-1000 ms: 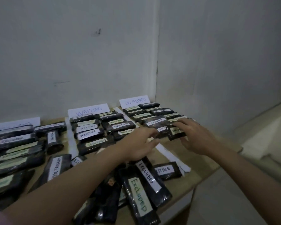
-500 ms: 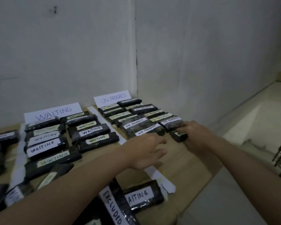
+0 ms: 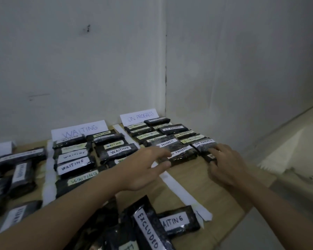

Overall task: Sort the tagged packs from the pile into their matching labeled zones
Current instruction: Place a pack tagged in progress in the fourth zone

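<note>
Black packs with white tags lie in rows on a wooden table (image 3: 224,204). The ON PROGRESS sign (image 3: 139,117) stands at the back, with rows of matching packs in front of it. My right hand (image 3: 228,166) pinches a small dark pack (image 3: 209,156) between thumb and fingers at the front right of that zone; its tag is mostly hidden. My left hand (image 3: 145,168) is open, fingertips touching the left end of the front ON PROGRESS pack (image 3: 182,155). The pile at the near edge shows an EXCLUDED pack (image 3: 148,230) and a WAITING pack (image 3: 177,221).
The WAITING sign (image 3: 79,129) heads rows of WAITING packs to the left. A white paper strip (image 3: 184,192) divides the two zones, and another strip (image 3: 48,177) lies further left. More packs (image 3: 20,156) lie at the far left. Walls meet in a corner behind the table.
The view has swung back to the left. Both hands stay at the front of the ON PROGRESS rows. My left fingertips have reached the front pack, and my right hand keeps hold of the small pack.
</note>
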Available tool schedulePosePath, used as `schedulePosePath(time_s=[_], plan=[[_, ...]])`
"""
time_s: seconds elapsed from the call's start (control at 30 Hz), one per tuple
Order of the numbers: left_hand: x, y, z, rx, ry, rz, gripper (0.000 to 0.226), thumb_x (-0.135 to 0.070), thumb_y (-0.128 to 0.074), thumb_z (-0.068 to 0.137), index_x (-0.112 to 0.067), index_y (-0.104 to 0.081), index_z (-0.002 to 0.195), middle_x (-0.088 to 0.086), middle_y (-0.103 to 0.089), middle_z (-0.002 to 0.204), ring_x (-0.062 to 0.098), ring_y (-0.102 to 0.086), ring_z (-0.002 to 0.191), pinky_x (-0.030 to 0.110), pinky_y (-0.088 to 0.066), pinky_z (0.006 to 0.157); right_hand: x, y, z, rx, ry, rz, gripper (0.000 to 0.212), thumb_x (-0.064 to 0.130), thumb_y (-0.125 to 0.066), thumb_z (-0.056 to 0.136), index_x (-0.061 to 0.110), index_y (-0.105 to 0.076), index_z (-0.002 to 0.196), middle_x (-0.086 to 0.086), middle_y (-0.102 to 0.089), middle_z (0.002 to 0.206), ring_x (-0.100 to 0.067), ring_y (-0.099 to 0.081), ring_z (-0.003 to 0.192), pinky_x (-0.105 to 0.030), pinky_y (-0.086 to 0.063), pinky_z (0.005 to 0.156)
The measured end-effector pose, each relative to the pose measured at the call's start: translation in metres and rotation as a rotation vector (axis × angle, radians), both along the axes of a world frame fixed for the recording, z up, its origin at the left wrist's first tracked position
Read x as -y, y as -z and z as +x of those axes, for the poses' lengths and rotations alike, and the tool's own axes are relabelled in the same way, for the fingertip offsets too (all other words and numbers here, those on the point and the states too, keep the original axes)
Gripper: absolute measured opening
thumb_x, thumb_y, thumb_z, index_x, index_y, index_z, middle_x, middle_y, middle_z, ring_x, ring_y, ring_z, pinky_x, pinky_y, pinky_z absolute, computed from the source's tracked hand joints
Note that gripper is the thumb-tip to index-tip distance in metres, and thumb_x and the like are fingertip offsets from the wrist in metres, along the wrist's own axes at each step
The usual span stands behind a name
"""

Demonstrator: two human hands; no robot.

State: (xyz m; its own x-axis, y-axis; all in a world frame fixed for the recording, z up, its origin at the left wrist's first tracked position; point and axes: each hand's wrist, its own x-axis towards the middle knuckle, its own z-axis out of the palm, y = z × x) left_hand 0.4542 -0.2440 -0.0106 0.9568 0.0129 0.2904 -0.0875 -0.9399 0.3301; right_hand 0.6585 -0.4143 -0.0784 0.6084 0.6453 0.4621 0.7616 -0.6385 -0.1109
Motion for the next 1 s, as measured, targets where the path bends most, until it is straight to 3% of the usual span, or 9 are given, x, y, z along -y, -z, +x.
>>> schedulePosePath(time_s=[0.1,0.2,0.33,0.43,0.6,0.7,0.83,0.9,1.0], plan=[[-0.021,-0.007,-0.032,0.040,-0.066,-0.024,0.032,-0.035,-0.041,0.095,-0.022,-0.056,0.120,-0.008,-0.059,0.117,0.003,-0.052,0.104,0.022,-0.042,0.090,-0.024,-0.020,-0.032,-0.026,-0.226,0.054,0.045,0.018,-0.040,0.074,0.006,-0.066,0.109,-0.013,-0.063,0.114,-0.032,-0.058,0.105,-0.042,-0.045,0.090],[-0.039,-0.013,-0.065,0.068,-0.126,-0.013,0.041,-0.036,-0.038,0.086,-0.016,-0.060,0.115,-0.006,-0.062,0.109,-0.006,-0.048,0.093,0.005,-0.036,0.079,-0.056,-0.041,-0.073,-0.044,-0.479,0.083,0.038,0.008,-0.047,0.073,0.007,-0.068,0.104,-0.010,-0.065,0.110,-0.029,-0.061,0.098,-0.038,-0.049,0.084],[-0.068,-0.017,-0.140,0.039,-0.300,0.008,0.043,-0.034,-0.039,0.085,-0.015,-0.059,0.118,-0.003,-0.063,0.116,0.008,-0.054,0.107,0.017,-0.040,0.088,-0.104,-0.056,-0.152,-0.071,-0.764,0.079,0.033,0.010,-0.050,0.076,0.011,-0.068,0.103,-0.004,-0.066,0.104,-0.024,-0.062,0.093,-0.036,-0.052,0.078],[-0.086,-0.014,-0.195,0.001,-0.418,0.020,0.036,-0.031,-0.044,0.088,-0.017,-0.061,0.115,-0.005,-0.063,0.111,0.004,-0.054,0.098,0.004,-0.035,0.078,-0.134,-0.061,-0.207,-0.084,-0.938,0.035,0.033,0.011,-0.051,0.075,0.010,-0.069,0.103,-0.005,-0.067,0.100,-0.023,-0.061,0.093,-0.036,-0.050,0.079],[-0.102,-0.005,-0.262,-0.012,-0.540,0.028,0.024,-0.024,-0.056,0.088,-0.018,-0.065,0.109,-0.006,-0.064,0.108,0.004,-0.055,0.100,0.003,-0.035,0.080,-0.170,-0.064,-0.270,-0.114,-1.063,-0.144,0.039,0.010,-0.049,0.080,0.014,-0.064,0.116,-0.006,-0.061,0.112,-0.024,-0.055,0.105,-0.036,-0.046,0.089],[-0.104,0.002,-0.281,-0.046,-0.570,0.020,0.023,-0.017,-0.058,0.088,-0.018,-0.065,0.110,-0.006,-0.065,0.109,0.006,-0.057,0.102,0.017,-0.043,0.088,-0.189,-0.067,-0.289,-0.059,-1.044,-0.330,0.056,-0.004,-0.049,0.081,0.020,-0.051,0.132,0.000,-0.049,0.132,-0.018,-0.042,0.123,-0.033,-0.042,0.096],[-0.097,0.011,-0.284,-0.091,-0.606,-0.011,0.018,-0.031,-0.055,0.090,-0.024,-0.066,0.103,-0.008,-0.066,0.100,0.004,-0.058,0.091,0.030,-0.047,0.086,-0.205,-0.071,-0.297,0.078,-1.011,-0.640,0.076,-0.008,-0.056,0.079,0.021,-0.031,0.144,0.000,-0.030,0.150,-0.018,-0.026,0.136,-0.034,-0.033,0.107],[-0.090,0.013,-0.279,-0.109,-0.619,-0.070,0.020,-0.042,-0.052,0.089,-0.028,-0.065,0.096,-0.010,-0.066,0.093,0.004,-0.058,0.084,0.030,-0.049,0.081,-0.209,-0.071,-0.298,0.056,-1.012,-0.700,0.076,-0.007,-0.061,0.075,0.020,-0.035,0.142,-0.001,-0.035,0.147,-0.020,-0.031,0.134,-0.039,-0.036,0.106],[-0.082,0.014,-0.270,-0.141,-0.648,-0.254,0.030,-0.055,-0.051,0.084,-0.029,-0.063,0.095,-0.010,-0.065,0.092,0.000,-0.058,0.082,0.022,-0.048,0.075,-0.212,-0.074,-0.294,0.027,-1.015,-0.659,0.060,0.003,-0.069,0.069,0.019,-0.047,0.123,-0.001,-0.049,0.125,-0.020,-0.042,0.119,-0.041,-0.045,0.094]])
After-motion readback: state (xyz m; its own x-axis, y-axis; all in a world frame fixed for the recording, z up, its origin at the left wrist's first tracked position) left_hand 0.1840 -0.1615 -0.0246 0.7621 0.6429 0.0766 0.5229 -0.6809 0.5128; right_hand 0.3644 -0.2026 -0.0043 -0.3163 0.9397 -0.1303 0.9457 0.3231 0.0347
